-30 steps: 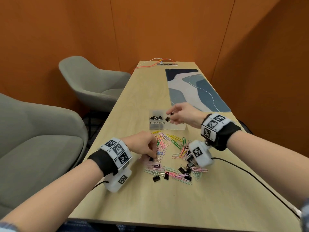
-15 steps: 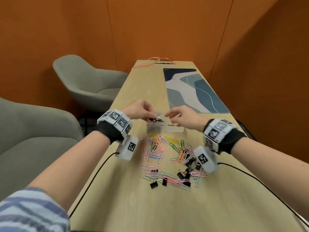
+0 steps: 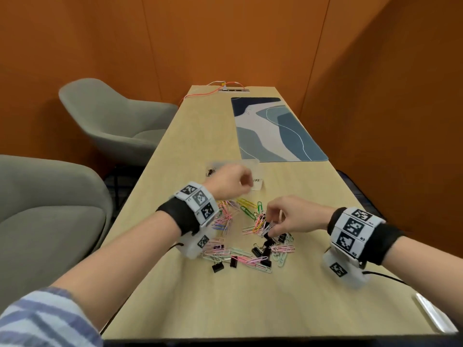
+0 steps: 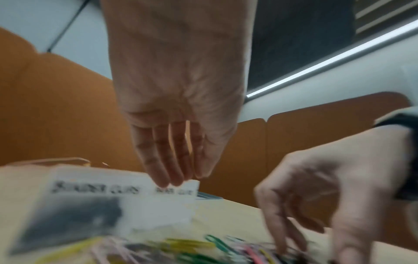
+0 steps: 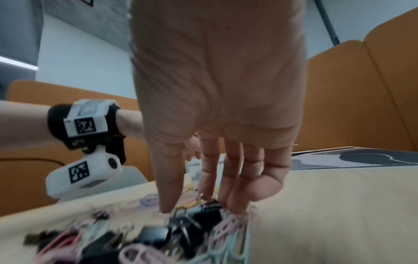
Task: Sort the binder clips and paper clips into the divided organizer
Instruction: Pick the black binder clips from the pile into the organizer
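A long pale wooden table (image 3: 205, 296) runs away from the person between orange walls, with two grey armchairs (image 3: 110, 121) to its left. On the far right part of the table lies a desk mat (image 3: 275, 131) patterned in blue, grey and white. Nearer, about mid-table, stands the clear divided organizer (image 3: 255, 171) with hand-lettered labels; black binder clips (image 3: 210, 172) show in its left compartment, and the left wrist view, though blurred, reads "BINDER CLIPS" on that side.

The left hand (image 3: 229, 182) hovers in front of the organizer, above the far edge of the heap; in the left wrist view its fingers (image 4: 167, 160) hang down nearly straight and close together with nothing between them.

The right hand (image 3: 292, 216) reaches down into the heap, thumb and fingers extended towards a black binder clip (image 5: 203, 212); whether it has hold of the clip I cannot tell.

The heap itself, loose coloured paper clips (image 3: 226, 216) in pink, green, yellow and pale blue mixed with black binder clips (image 3: 260, 250), is spread on the table just on the near side of the organizer
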`<state>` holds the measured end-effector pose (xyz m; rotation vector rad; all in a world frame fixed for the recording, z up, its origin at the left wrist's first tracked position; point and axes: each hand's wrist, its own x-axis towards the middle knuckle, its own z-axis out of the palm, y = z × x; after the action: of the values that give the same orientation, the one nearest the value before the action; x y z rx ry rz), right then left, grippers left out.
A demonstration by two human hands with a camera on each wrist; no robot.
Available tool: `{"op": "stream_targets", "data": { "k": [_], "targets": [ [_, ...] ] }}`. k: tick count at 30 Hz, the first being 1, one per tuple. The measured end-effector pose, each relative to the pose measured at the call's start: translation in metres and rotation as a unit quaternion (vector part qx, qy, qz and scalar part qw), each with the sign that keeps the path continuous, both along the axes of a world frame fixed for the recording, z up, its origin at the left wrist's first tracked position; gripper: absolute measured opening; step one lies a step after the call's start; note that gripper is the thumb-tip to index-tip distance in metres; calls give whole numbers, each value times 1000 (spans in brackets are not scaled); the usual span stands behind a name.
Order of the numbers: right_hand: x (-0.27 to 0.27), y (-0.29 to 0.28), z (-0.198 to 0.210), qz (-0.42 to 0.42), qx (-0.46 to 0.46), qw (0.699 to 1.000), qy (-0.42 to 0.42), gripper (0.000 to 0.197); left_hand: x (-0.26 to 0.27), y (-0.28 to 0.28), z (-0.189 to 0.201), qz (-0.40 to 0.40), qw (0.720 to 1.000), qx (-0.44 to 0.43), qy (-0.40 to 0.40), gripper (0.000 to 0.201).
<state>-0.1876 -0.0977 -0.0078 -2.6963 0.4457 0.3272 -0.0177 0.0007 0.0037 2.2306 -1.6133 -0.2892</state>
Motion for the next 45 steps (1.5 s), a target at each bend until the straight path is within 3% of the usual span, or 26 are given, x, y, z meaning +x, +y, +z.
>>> {"op": "stream_targets", "data": {
  "k": [3, 5, 12, 17, 21, 24, 28, 32, 38, 45],
  "targets": [
    [1, 8, -8, 24, -26, 999, -27, 10, -25, -3, -12, -87, 992, 81, 45, 21],
    [2, 9, -12, 19, -24, 999, -38, 14, -32, -8, -20, -109, 987, 110, 46, 25],
    [-4, -3, -2, -62, 76, 991, -89, 25, -33, -7, -32, -73, 990, 118, 40, 26],
    [-6, -7, 1, -101, 104, 985, -92, 24, -18, 7, -25, -54, 988, 120, 86, 19],
    [-4, -4, 1, -76, 68, 993, -63, 26, -1, 16, -16, -28, 987, 130, 92, 17],
    [0, 4, 3, -37, 54, 998, -25, 19, 0, 17, -15, -12, 992, 126, 20, 14],
    [5, 18, 4, 13, 28, 999, 19, 23, -20, 8, -19, -74, 992, 95, -27, 28],
    [7, 24, -5, 60, -52, 997, 7, 25, -35, -2, -24, -118, 981, 142, -57, 40],
    [6, 24, -7, 70, -58, 996, -12, 20, -34, -8, -26, -117, 978, 141, -102, 31],
    [-1, 18, -5, 70, -42, 997, -15, 29, -23, -2, -25, -98, 991, 84, -22, 20]
  ]
}}
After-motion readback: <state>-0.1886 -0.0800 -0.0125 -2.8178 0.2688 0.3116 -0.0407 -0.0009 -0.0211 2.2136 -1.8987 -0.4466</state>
